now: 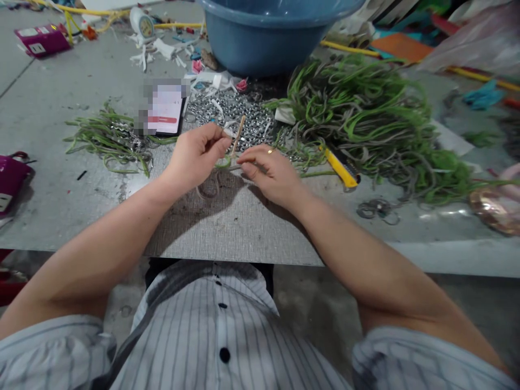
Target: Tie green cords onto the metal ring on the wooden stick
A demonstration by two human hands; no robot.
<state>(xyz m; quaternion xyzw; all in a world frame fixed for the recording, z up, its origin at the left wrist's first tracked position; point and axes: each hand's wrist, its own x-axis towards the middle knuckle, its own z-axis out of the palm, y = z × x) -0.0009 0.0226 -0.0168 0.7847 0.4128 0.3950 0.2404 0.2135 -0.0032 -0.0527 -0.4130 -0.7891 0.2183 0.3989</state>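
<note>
My left hand (197, 156) is closed in a pinch round a thin wooden stick (238, 134) that points up and away. My right hand (271, 174) has its fingers pressed together on a green-and-grey cord (222, 162) right beside the stick's lower end. Both hands meet over the middle of the grey textured board (227, 227). A loop of the cord (208, 188) lies on the board under my left hand. Just beyond the hands lies a heap of small metal rings (235, 116).
A big pile of green and grey cords (365, 119) fills the right. A smaller bundle (109, 141) lies left. A yellow utility knife (341, 169) sits right of my hand. A phone (164, 111), a blue basin (268, 32) and loose rings (376, 208) are also on the table.
</note>
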